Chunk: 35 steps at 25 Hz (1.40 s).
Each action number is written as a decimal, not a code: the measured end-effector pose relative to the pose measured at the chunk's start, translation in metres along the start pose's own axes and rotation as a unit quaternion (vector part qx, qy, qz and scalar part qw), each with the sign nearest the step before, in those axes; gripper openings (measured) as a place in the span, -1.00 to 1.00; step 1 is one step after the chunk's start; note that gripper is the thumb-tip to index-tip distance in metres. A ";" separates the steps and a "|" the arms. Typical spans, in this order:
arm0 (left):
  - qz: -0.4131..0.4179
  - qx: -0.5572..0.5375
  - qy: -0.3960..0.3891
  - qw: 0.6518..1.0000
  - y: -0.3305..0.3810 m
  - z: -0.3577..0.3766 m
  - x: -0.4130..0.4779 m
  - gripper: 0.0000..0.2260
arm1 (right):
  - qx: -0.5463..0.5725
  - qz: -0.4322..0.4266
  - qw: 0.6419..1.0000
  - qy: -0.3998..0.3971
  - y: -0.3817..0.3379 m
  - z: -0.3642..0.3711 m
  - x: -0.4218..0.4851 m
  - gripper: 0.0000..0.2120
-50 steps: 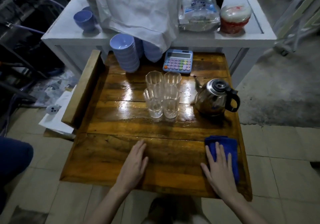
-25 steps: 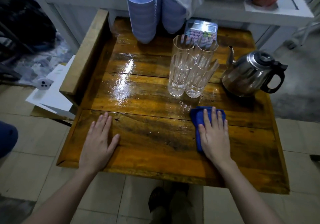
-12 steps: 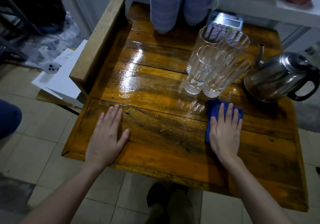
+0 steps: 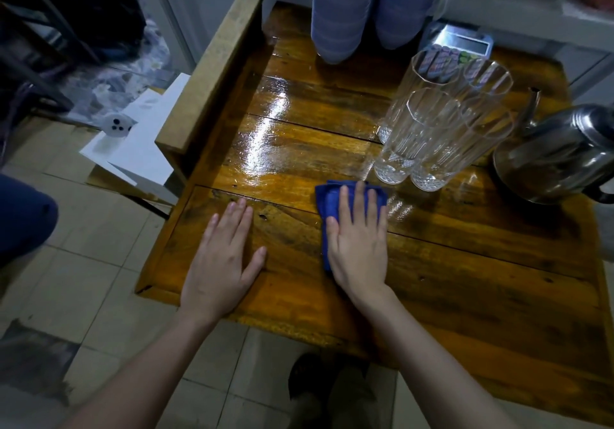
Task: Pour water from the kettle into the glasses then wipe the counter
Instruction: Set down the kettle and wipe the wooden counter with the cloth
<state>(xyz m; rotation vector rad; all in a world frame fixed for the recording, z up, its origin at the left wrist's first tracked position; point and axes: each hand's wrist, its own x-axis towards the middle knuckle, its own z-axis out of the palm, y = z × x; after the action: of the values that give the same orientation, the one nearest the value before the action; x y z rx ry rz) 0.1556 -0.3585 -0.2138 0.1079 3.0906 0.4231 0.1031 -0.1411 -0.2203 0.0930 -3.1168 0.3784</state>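
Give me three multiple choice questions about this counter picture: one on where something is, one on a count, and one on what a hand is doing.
1. Where is the blue cloth?
A) under the right hand, on the near side of the glasses
B) under the left hand
C) inside a glass

2. How many glasses stand on the counter?
A) two
B) four
C) six

3. What is the left hand doing?
A) lying flat on the wood, fingers straight
B) curled into a fist
C) pinching the cloth

Answers:
1 A: the right hand presses down on the cloth, just in front of the glasses.
2 B: four rims show in one tight cluster.
3 A: its palm rests on bare wood and holds nothing.
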 end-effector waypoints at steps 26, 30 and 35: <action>-0.007 -0.013 0.018 1.000 0.000 0.000 0.000 -0.51 | -0.012 0.100 0.994 -0.032 0.174 -0.050 -0.076 -0.40; -0.004 -0.006 0.019 1.000 0.001 0.002 0.000 -0.51 | -0.032 0.178 0.983 0.013 0.155 -0.040 -0.046 -0.40; -0.005 -0.004 0.019 1.000 0.000 0.002 0.000 -0.51 | -0.037 0.105 0.994 -0.003 0.087 -0.027 -0.016 -0.41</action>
<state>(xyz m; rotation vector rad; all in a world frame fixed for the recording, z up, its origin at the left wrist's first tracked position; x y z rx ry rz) 0.1559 -0.3576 -0.2158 0.0858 3.1245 0.4407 0.1142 -0.0493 -0.2152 -0.2361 -3.1499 0.2631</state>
